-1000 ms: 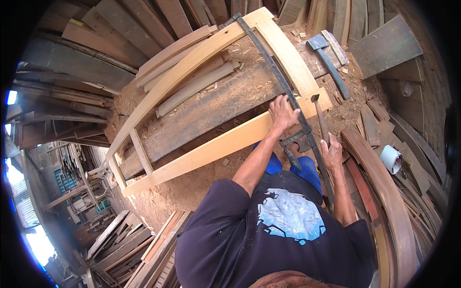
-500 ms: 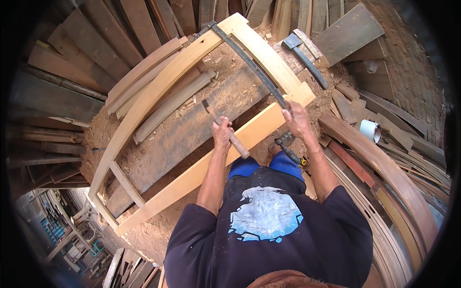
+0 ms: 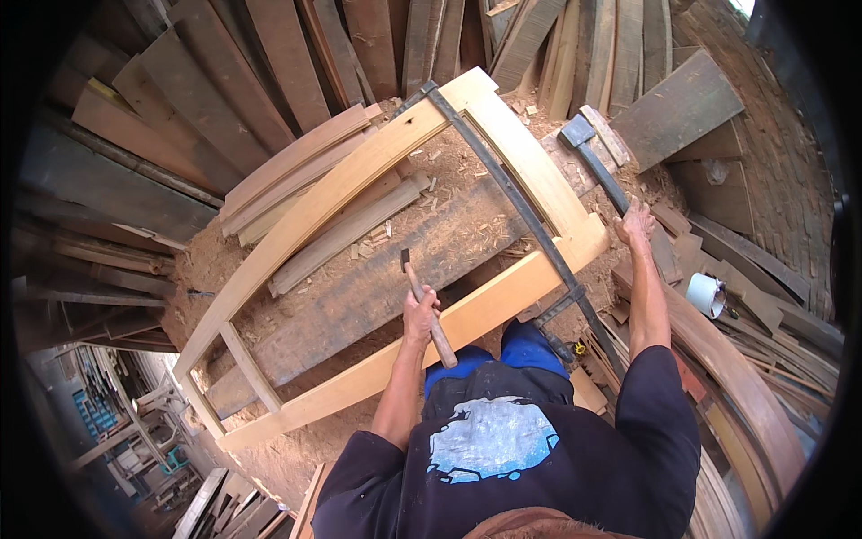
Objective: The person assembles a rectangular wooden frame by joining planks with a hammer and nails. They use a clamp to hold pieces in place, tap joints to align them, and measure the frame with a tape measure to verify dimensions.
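Note:
My left hand (image 3: 419, 314) is closed round the wooden handle of a hammer (image 3: 438, 343), its small dark head pointing away from me over the frame's opening. At the right, my right hand (image 3: 636, 223) has its fingers round the lower end of the dark handle of a larger hammer (image 3: 600, 169), whose block head rests on a board. Between my arms lies a pale, arched wooden frame (image 3: 512, 296). A long dark bar clamp (image 3: 507, 184) spans its right part, from the far corner across the near rail, its lower end beside my legs.
Under the frame are a wide plank (image 3: 359, 292), wood shavings and loose strips (image 3: 350, 235). Many boards (image 3: 193, 99) lean around the far side. At my right are a curved timber (image 3: 741, 382), stacked strips and a white cylindrical container (image 3: 706, 295).
My right hand has let go of the bar clamp and moved right onto the larger hammer's handle. The clamp now lies across the near rail. My left hand still holds its hammer.

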Motion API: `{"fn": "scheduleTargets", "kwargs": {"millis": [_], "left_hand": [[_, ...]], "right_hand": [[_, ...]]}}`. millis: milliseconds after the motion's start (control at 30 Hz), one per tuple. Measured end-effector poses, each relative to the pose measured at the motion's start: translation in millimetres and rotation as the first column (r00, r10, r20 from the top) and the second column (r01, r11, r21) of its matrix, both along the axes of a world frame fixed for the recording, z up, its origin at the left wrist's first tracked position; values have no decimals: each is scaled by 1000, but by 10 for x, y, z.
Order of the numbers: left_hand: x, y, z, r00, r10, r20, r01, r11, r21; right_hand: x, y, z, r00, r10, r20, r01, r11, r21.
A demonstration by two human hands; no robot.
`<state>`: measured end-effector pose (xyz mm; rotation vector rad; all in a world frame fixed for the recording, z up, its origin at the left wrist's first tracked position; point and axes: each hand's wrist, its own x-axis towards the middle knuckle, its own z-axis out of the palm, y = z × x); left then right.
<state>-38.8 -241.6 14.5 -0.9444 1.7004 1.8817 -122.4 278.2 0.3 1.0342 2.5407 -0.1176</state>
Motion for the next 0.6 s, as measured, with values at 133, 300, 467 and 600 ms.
{"fn": "scheduleTargets", "kwargs": {"millis": [133,300,467,600], "left_hand": [[202,192,19,999,-35,9,35,999,-37],[356,419,34,999,-34,40,34,999,-21],[280,536,95,998,-44,49,42,998,38],[109,518,115,995,-93,-26,93,996,-10]], "right_hand": [[-271,191,-297,997,51,65,-46,996,-71],[-360,330,-688,995,96,12,-92,980,-178],[-488,93,-196,974,182,-134,-223,864,-452],[-498,-349,366,974,-11,-225,-140,753,-643]]}}
